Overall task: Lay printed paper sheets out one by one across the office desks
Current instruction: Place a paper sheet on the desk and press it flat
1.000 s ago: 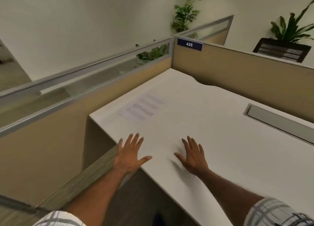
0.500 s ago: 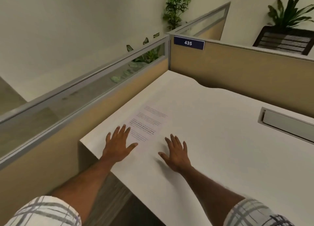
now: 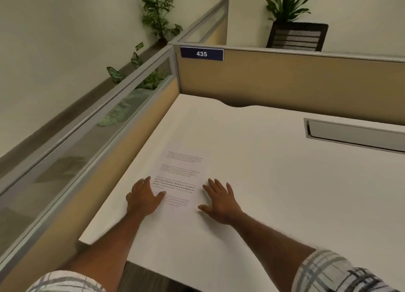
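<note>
Position of printed sheet: flat on the white desk, in its near left part, beside the left partition and well short of the far panel carrying plate 435. The left hand rests at the sheet's left edge, fingers straight, thumb spread onto the paper; the right hand lies flat at its right edge, fingers extended and splayed, gripping nothing. Sheet edges are faint against the desk, so right-hand contact with the paper cannot be confirmed.
</note>
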